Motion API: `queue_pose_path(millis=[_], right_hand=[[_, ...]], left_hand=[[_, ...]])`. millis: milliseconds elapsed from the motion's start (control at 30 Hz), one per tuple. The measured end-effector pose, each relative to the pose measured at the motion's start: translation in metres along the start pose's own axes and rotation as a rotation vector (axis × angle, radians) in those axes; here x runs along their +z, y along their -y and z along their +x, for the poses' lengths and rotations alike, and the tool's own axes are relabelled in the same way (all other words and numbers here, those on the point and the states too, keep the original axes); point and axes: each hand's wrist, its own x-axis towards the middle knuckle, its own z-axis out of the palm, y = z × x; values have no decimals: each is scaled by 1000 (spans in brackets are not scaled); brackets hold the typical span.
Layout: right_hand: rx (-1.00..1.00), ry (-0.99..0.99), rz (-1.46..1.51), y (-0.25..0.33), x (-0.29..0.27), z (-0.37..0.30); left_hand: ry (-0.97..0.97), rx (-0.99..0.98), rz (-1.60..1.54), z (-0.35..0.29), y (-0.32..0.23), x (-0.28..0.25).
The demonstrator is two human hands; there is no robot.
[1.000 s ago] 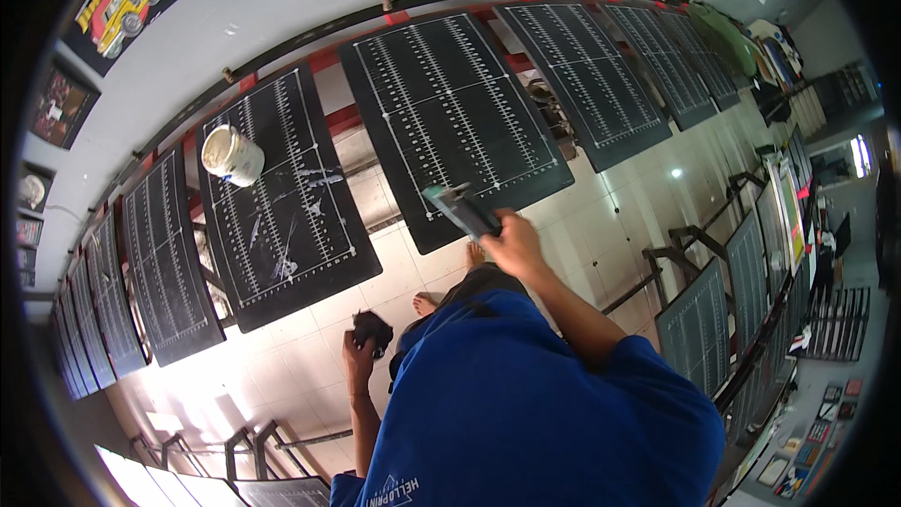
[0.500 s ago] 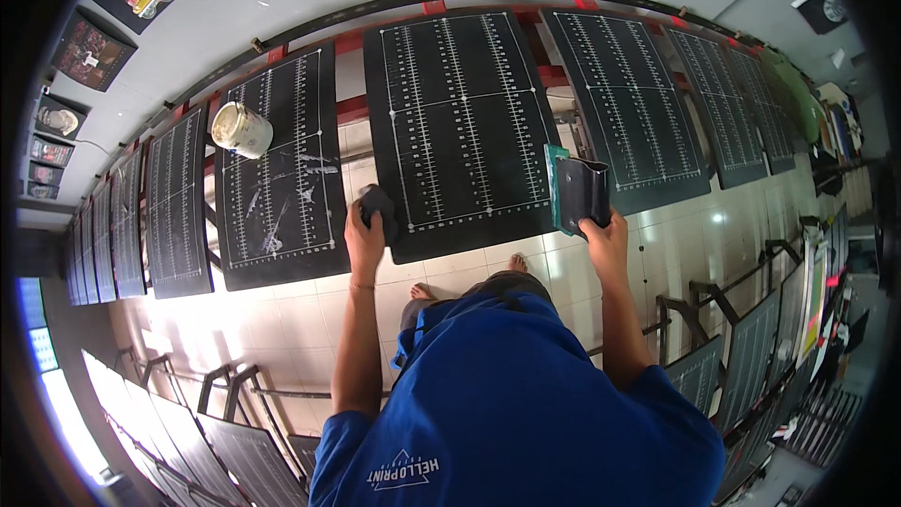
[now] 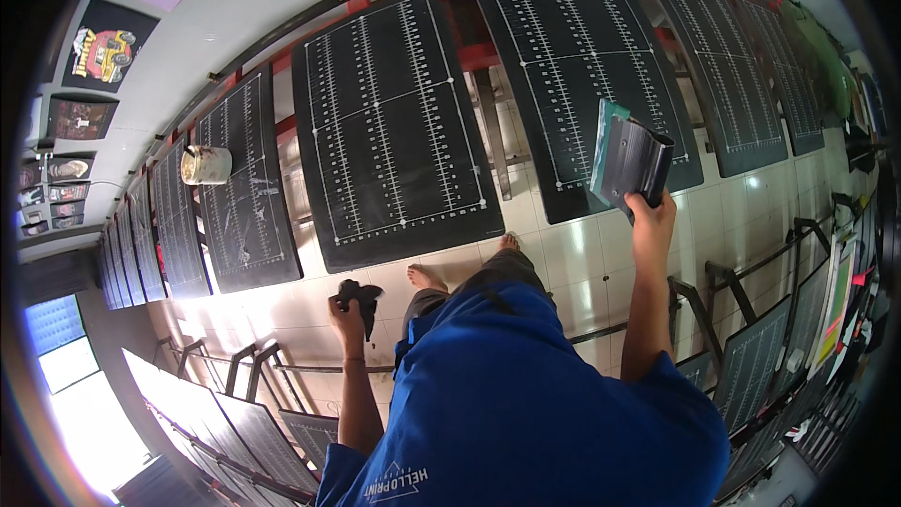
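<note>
Black cloth (image 3: pixel 358 297) now farther back, crumpled

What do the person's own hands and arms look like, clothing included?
The left hand and right hand are ungloved. The forearms are uncovered below a short blue left sleeve and matching right sleeve. What looks like a thin dark band circles the left wrist; none shows on the right.

Green-bladed squeegee (image 3: pixel 634 161), black handle: tilted, blade leftward, gripped by right hand (image 3: pixel 651 213), right of the central white-ruled board (image 3: pixel 389 145). Crumpled black rag (image 3: pixel 361 297), probably cloth: drooping from left hand (image 3: pixel 347 321), off that board's near edge.
</note>
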Motion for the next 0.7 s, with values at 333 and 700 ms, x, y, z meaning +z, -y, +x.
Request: queue_pose_path(millis=[333, 700], right_hand=[[68, -53, -1, 3, -37, 7], [170, -251, 40, -3, -85, -37]], left_hand=[[564, 845, 34, -84, -196, 129], [646, 896, -139, -88, -331, 201]])
